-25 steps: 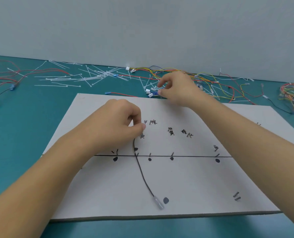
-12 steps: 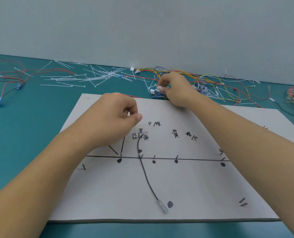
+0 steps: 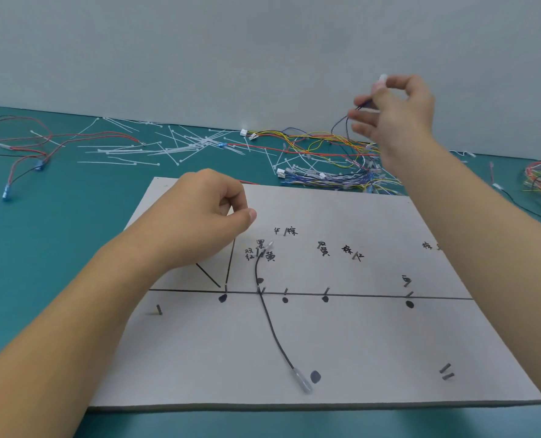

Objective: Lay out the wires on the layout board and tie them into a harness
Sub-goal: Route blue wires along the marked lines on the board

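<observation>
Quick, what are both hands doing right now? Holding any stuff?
Left hand: closed, fingers curled, nothing visible inside.
Right hand: closed, pinching a dark wire.

left hand (image 3: 199,219): bare | right hand (image 3: 395,121): bare | forearms (image 3: 73,327): bare to frame edge

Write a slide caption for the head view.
Right hand holds a dark wire above the pile; a black wire lies on the layout board.

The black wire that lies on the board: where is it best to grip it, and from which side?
Probably the clear sleeve at its near end, pinched from above across its long sides. It looks thicker than the thin black wire, lies flat on the layout board, and nothing crowds it except a black dot.
</observation>
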`<state>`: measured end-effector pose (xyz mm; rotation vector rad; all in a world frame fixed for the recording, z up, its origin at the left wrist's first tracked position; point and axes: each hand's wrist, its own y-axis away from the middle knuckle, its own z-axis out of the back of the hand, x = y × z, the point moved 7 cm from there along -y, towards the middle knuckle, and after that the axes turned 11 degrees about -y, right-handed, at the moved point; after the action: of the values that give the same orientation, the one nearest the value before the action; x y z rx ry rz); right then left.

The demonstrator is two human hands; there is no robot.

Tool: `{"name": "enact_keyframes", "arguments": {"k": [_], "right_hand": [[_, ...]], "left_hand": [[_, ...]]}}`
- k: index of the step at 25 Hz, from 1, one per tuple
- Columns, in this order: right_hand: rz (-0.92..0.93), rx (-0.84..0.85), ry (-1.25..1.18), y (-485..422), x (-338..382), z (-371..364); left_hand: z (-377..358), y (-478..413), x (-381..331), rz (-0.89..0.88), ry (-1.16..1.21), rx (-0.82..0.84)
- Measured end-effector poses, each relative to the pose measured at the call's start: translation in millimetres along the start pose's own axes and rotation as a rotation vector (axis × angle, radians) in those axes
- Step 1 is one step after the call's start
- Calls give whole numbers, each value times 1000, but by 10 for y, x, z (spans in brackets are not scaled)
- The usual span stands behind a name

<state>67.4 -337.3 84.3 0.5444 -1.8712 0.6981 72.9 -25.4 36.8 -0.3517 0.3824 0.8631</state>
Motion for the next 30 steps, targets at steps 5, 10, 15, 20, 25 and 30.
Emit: {"name": "enact_keyframes", "arguments": {"k": [5, 10, 15, 20, 25, 30], "right_hand": [[61, -78, -372, 94, 422, 77], [-47, -50, -589, 463, 597, 10], [-283, 118, -514, 1164, 514, -201], [-304, 151, -339, 1761, 278, -392], [-317, 172, -196, 2021, 20, -395], [-274, 173, -115, 1969, -35, -348]], "left_hand": [[32, -11, 43, 23, 22, -12], [66, -20, 56, 40, 114, -75], [100, -27, 73, 74, 557, -58], [-28, 52, -120, -17, 755, 171], [-161, 148, -330, -124, 903, 381], [-177, 197, -351, -96, 867, 362]]}}
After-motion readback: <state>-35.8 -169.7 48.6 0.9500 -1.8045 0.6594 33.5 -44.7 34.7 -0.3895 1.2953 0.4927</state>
